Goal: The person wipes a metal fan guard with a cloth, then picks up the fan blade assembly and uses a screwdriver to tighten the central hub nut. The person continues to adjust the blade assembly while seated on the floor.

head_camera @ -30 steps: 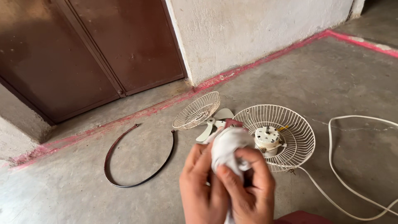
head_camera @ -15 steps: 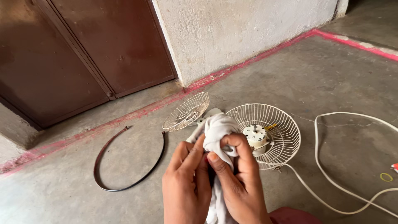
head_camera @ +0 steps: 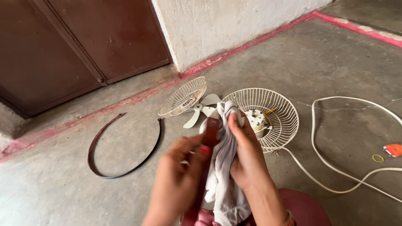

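Low in the middle of the head view, my right hand (head_camera: 247, 155) grips a white cloth (head_camera: 225, 184) that hangs down from it. My left hand (head_camera: 178, 180) pinches a narrow dark red strip (head_camera: 210, 132) that runs up against the cloth. Just beyond the hands, on the concrete floor, lies a white wire fan guard (head_camera: 274, 115) with the fan motor (head_camera: 256, 119) inside it. A second, smaller wire guard (head_camera: 183, 97) leans to the left of it, with white fan blades (head_camera: 200, 111) between the two.
A dark curved rim band (head_camera: 125, 167) lies on the floor at the left. A white power cable (head_camera: 335, 138) loops across the right side, near an orange plug (head_camera: 393, 149) and a small yellow ring (head_camera: 377, 157). A brown metal door (head_camera: 83, 42) and white wall stand behind.
My hands shifted apart on the cloth; the left hand now pinches a dark red strip that was not visible before. The camera view moved slightly.
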